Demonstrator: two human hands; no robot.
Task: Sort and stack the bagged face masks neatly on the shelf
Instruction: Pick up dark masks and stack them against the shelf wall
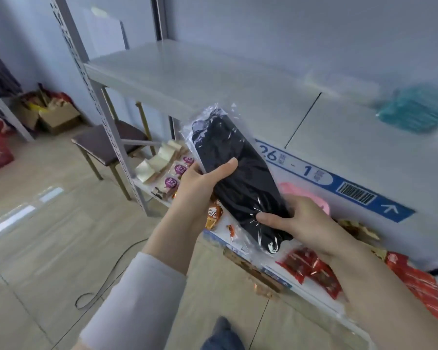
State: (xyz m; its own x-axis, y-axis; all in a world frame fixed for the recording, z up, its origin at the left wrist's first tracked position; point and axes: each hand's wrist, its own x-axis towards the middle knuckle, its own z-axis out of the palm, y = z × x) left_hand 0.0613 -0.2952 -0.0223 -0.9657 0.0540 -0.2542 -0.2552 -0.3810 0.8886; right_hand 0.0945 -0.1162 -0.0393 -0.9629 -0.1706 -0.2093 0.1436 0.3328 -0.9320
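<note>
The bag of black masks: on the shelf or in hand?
In hand: left hand and right hand grip the bag of black masks, off the shelf.

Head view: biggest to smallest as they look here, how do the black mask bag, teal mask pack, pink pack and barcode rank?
1. black mask bag, nearest the camera.
2. teal mask pack, blurred, cut by the frame edge.
3. pink pack, partly hidden; true size unsure.
4. barcode.
</note>
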